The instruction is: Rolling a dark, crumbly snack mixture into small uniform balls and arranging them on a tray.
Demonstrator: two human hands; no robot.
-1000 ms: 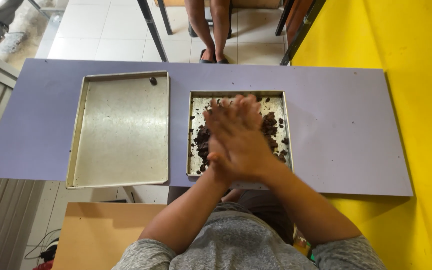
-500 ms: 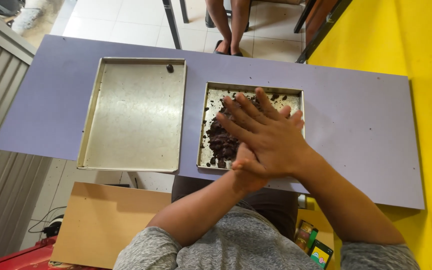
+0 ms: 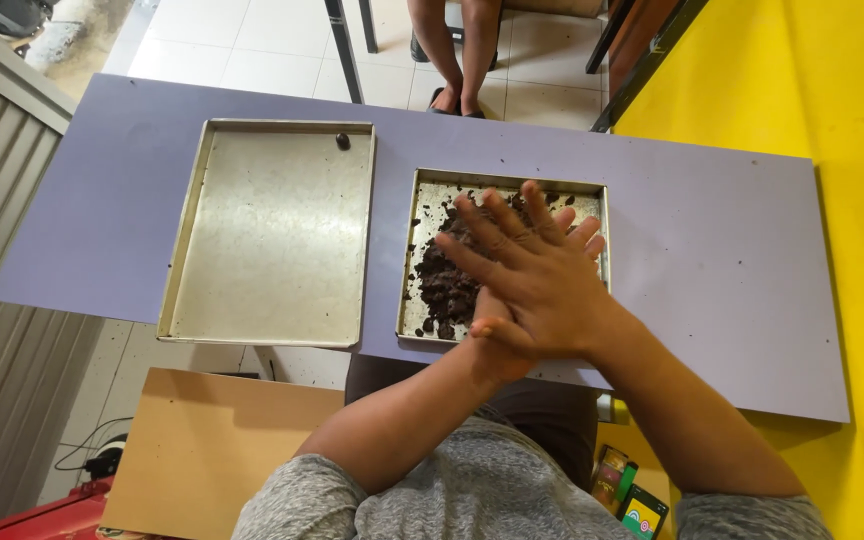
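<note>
The right hand (image 3: 542, 275) lies flat, fingers spread, pressed on the left hand (image 3: 497, 330) above the small tray (image 3: 407, 300) of dark crumbly dough (image 3: 442, 285) on the table (image 3: 712, 260), seemingly rolling a piece that must next be set down gently.

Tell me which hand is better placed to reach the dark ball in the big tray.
Probably left. Left hand lies under right hand above the small tray; the ball and big tray sit to its left.
</note>
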